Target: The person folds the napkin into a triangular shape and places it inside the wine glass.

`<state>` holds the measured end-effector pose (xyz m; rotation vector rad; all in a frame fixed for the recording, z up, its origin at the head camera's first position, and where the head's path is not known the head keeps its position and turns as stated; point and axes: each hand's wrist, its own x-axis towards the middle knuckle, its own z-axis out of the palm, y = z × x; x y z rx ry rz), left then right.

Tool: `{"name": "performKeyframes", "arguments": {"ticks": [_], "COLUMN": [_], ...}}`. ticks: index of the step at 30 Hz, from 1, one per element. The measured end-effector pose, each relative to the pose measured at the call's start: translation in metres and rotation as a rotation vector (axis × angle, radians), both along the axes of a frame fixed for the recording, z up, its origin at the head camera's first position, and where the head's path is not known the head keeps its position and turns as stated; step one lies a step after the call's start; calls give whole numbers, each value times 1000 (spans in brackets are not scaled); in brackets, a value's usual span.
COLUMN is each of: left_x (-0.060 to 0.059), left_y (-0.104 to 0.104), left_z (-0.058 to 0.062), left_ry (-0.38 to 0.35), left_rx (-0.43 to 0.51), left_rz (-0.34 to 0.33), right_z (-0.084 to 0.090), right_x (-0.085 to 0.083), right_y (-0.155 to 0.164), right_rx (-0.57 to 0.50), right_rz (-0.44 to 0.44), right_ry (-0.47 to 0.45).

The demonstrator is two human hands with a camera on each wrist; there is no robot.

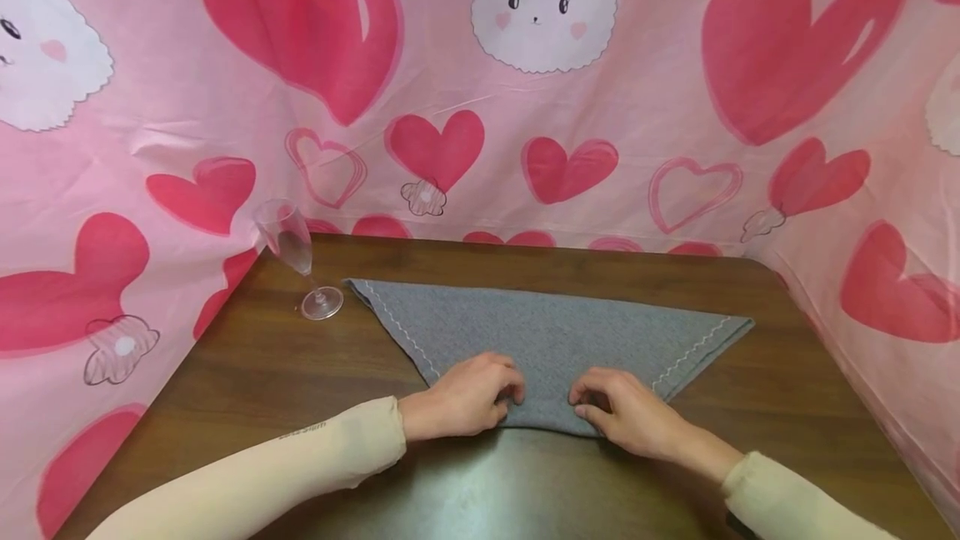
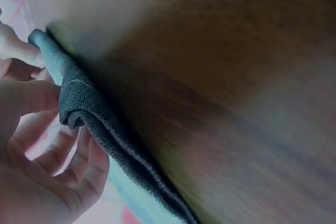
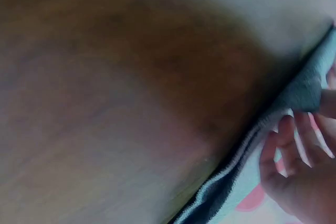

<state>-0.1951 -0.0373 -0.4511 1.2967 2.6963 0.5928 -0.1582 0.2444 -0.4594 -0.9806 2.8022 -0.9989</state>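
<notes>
A grey napkin [image 1: 551, 336] with white zigzag stitching lies on the dark wooden table [image 1: 247, 373], folded into a triangle with its point toward me. My left hand [image 1: 508, 397] pinches the napkin's near edge left of the point. My right hand [image 1: 587, 407] pinches the same edge just to the right. In the left wrist view the napkin's folded edge [image 2: 86, 111] is lifted off the wood, with fingers [image 2: 79, 166] curled beneath it. The right wrist view shows the napkin edge [image 3: 294, 95] raised over curled fingers [image 3: 286, 150].
An empty champagne flute [image 1: 296, 257] stands on the table's far left corner, close to the napkin's left tip. A pink sheet with hearts and bunnies [image 1: 480, 90] hangs behind and along both sides of the table.
</notes>
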Motion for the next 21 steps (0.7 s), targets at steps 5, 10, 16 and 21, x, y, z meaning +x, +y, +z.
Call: {"name": "performKeyframes", "arguments": {"ticks": [5, 10, 16, 21], "left_x": [1, 3, 4, 4], "left_y": [-2, -6, -10, -14], "left_z": [2, 7, 8, 9], "left_ry": [85, 266, 345, 338], "left_rx": [-48, -118, -164, -170], "left_rz": [-63, -195, -295, -327], "right_z": [-3, -1, 0, -1], "right_x": [6, 13, 17, 21], "right_y": [1, 5, 15, 22], "right_rx": [53, 110, 96, 90], "right_rz": [26, 66, 116, 152], "right_ry": [199, 298, 348, 435]}}
